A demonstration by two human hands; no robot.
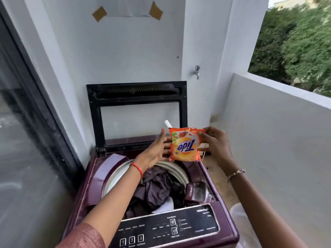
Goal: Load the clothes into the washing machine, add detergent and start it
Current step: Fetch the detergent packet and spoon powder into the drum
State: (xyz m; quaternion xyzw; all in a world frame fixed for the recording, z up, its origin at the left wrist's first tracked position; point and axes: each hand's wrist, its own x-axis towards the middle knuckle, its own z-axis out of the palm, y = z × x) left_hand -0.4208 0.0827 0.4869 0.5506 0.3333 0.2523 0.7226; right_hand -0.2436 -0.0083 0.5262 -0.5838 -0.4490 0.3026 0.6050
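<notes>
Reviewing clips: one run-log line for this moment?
step: detergent | right hand: holds packet | left hand: open beside it | clothes: in washer | lid: up

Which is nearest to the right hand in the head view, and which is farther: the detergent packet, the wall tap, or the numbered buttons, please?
1. Detergent packet: held in the right hand.
2. Wall tap: on the wall above the hand.
3. Numbered buttons: at the machine's near-left corner.

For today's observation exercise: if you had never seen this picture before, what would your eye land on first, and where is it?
The bright orange Tide detergent packet stands out first, held upside down between the right hand and left hand above the open drum. Next comes the maroon top-loading washing machine, its black-framed lid raised against the wall and dark clothes heaped inside. Green trees show beyond the balcony wall at upper right.
</notes>
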